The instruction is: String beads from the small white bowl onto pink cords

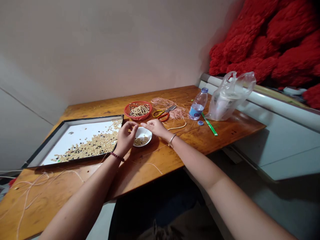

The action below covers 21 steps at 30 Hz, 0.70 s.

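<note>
My left hand is closed in a pinch just left of a small white bowl with a few beads in it. My right hand pinches at the bowl's far right, its fingertips almost meeting the left ones. Whatever lies between the fingertips is too small to make out. A string of pale beads lies on the table close to my right wrist. Thin pale cord trails over the wood below the bowl. At the left, a black-edged tray holds many loose cream beads with some dark ones.
Behind the hands stand a red basket of bead strings, scissors and tangled pink cord. Rightward are a water bottle, its blue cap, a green strip and a plastic bag. Red fluffy material is piled beyond.
</note>
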### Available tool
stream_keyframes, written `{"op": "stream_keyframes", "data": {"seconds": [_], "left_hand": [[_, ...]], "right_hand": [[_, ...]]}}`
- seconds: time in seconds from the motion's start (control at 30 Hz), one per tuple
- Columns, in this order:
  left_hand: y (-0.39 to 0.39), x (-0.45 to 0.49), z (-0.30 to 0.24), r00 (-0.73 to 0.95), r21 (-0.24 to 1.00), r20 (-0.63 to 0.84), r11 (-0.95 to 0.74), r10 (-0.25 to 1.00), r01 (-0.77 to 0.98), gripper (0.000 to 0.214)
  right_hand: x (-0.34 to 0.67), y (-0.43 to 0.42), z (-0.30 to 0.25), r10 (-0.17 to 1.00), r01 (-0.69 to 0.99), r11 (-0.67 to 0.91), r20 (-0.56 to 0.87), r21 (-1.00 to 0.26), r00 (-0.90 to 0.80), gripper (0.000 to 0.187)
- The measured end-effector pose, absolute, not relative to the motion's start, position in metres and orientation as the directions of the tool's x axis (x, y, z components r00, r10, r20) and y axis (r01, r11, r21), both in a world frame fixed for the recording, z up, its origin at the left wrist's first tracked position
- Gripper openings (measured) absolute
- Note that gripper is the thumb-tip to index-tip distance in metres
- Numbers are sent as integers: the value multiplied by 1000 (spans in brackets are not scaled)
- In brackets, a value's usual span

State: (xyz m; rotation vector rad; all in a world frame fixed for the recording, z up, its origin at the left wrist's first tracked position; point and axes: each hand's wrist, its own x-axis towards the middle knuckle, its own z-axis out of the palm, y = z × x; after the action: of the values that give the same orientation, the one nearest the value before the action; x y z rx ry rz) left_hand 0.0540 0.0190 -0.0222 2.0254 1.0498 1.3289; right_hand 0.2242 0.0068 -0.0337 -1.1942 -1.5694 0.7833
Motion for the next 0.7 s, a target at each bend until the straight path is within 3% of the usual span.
{"op": "stream_keyframes", "data": {"seconds": [0.7], "left_hand": [[19, 53, -21, 206, 744, 538, -575, 818, 339, 20]], "right_hand": [[226, 9, -36, 947, 353, 306, 320, -884, -20, 55]]}}
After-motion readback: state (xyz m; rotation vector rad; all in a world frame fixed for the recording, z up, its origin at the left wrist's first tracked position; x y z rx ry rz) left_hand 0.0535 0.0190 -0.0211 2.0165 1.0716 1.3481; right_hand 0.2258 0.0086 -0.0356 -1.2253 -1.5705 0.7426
